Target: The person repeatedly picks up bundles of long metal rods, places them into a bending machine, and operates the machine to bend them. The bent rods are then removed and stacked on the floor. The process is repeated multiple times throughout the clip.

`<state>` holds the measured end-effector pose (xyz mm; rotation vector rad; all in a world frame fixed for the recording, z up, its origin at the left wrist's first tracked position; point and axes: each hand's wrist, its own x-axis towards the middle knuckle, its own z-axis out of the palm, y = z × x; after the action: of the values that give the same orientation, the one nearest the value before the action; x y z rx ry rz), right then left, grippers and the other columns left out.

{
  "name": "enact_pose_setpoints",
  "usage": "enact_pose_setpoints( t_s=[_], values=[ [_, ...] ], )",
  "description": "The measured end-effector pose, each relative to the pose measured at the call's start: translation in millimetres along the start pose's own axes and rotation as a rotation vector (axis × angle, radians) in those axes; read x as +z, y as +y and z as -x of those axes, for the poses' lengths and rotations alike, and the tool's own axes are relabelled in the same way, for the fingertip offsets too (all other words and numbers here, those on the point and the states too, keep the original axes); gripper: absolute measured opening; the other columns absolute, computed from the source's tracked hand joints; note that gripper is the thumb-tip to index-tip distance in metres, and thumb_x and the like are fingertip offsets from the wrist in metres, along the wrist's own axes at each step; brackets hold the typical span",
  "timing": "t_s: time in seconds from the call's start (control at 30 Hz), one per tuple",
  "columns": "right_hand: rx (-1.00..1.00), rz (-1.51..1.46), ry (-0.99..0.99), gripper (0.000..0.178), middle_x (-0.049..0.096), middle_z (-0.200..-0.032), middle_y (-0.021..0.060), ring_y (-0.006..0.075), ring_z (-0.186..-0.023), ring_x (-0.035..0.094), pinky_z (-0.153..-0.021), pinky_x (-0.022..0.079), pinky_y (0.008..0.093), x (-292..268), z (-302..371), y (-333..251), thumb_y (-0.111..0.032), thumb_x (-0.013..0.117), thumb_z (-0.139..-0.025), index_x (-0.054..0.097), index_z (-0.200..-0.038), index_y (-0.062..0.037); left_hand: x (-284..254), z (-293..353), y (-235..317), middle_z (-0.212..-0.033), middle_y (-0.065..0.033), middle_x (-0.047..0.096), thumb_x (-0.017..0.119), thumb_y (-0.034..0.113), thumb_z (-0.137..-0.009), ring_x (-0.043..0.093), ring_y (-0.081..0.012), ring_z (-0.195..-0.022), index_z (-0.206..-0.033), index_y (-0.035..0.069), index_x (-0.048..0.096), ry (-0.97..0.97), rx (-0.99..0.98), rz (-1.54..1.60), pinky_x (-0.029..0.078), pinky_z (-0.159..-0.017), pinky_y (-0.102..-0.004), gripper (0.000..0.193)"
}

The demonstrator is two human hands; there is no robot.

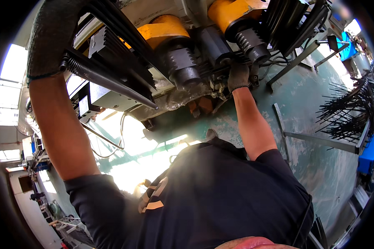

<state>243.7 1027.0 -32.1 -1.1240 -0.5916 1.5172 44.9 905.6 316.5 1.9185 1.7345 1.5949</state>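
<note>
My left hand (54, 37), in a dark grey work glove, is raised at the upper left beside long black bars (120, 23). The picture's top edge and the bars hide its fingers. Just below it, a dark threaded rod (108, 81) slants down to the right. In a grey-brown glove, my right hand (239, 77) reaches to the machine's underside, below a dark hexagonal block (214, 43) and against thin dark bars (214, 68). Its fingertips are out of sight among the machine parts, so its hold does not show. Toothed metal cylinders (183, 66) flank the block.
Yellow machine housings (164, 31) stand above the cylinders. A bundle of thin black rods (349, 110) lies at the right by a metal frame (320, 141). Cables (122, 133) hang at the left. Strong sunlight falls on the green floor (232, 124).
</note>
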Motion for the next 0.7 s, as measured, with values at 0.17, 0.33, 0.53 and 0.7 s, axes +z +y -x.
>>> enact_pose_setpoints(
  t_s=[0.17,0.33,0.53,0.7],
  values=[
    [-0.300,0.090,0.013,0.013,0.072,-0.086,0.0136,0.0252,-0.073,0.071,-0.064,0.059,0.0371,-35.8,-64.6,58.0,-0.005,0.058,-0.087,0.069,-0.084,0.0005,4.7,-9.5,-10.3,-0.099,-0.0158,0.068,0.068,0.013,-0.092,0.070,-0.0242,-0.086,-0.124,-0.004,0.055,-0.048,0.018,-0.012,0.059,-0.082,-0.0366,0.039],
    [-0.425,0.308,-0.059,0.015,0.073,-0.092,0.0145,0.0260,-0.078,0.071,-0.068,0.059,0.0377,-53.8,-82.9,75.5,-0.008,0.056,-0.092,0.068,-0.093,0.0013,4.6,-13.2,-15.3,-0.099,-0.0156,0.068,0.068,0.014,-0.093,0.070,-0.0242,-0.088,-0.125,-0.004,0.055,-0.076,0.008,-0.037,0.059,-0.082,-0.0363,0.039],
    [-0.289,0.279,-0.094,0.020,0.073,-0.101,0.0150,0.0266,-0.088,0.071,-0.075,0.057,0.0380,-44.8,-76.0,72.8,-0.013,0.056,-0.098,0.067,-0.107,0.0017,1.8,-8.1,-5.4,-0.099,-0.0153,0.068,0.069,0.015,-0.094,0.070,-0.0243,-0.089,-0.126,-0.004,0.055,-0.090,-0.003,-0.062,0.059,-0.083,-0.0360,0.040],
    [-0.307,0.386,-0.052,0.025,0.073,-0.109,0.0148,0.0266,-0.095,0.070,-0.079,0.056,0.0377,-60.0,-96.1,78.1,-0.016,0.055,-0.103,0.066,-0.118,0.0014,12.2,-12.2,-8.3,-0.099,-0.0151,0.069,0.068,0.015,-0.095,0.071,-0.0248,-0.091,-0.127,-0.004,0.056,-0.088,-0.020,-0.077,0.060,-0.085,-0.0359,0.039]
  ],
)
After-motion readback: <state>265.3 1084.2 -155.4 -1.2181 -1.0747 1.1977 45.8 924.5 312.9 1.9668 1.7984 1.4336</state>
